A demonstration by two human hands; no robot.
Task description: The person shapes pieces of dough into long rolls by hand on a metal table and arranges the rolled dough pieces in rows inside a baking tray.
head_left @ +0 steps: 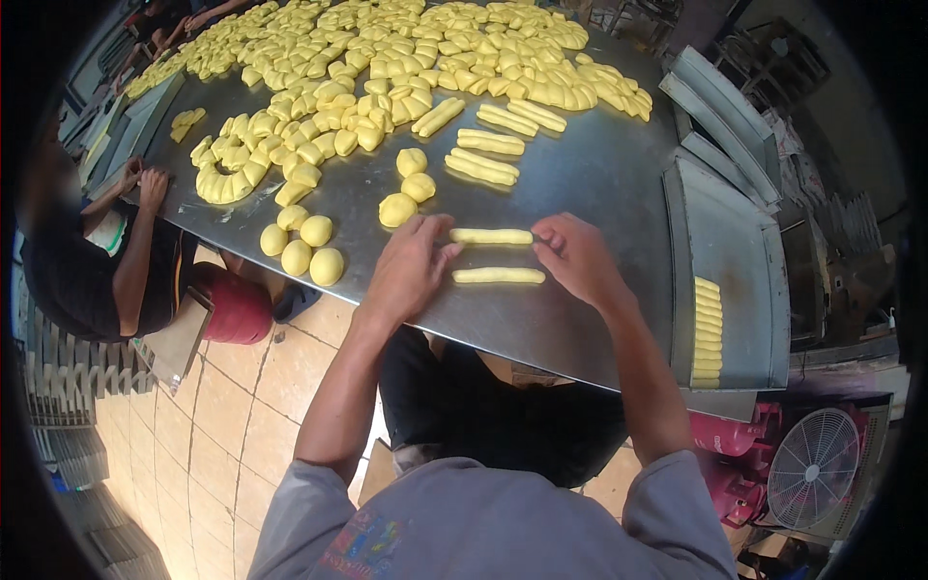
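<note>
Yellow dough rope (491, 236) lies on the steel table (599, 184), just beyond a second finished rope (499, 275). The left hand (411, 266) rests its fingertips on the rope's left end; the right hand (577, 256) covers the right end. Fingers on both hands lie close together and flat, pressing rather than pinching. The dough looks soft, light and easily stretched or dented, so support from both ends or from underneath is advised. Round dough balls (300, 246) sit near the left hand.
</note>
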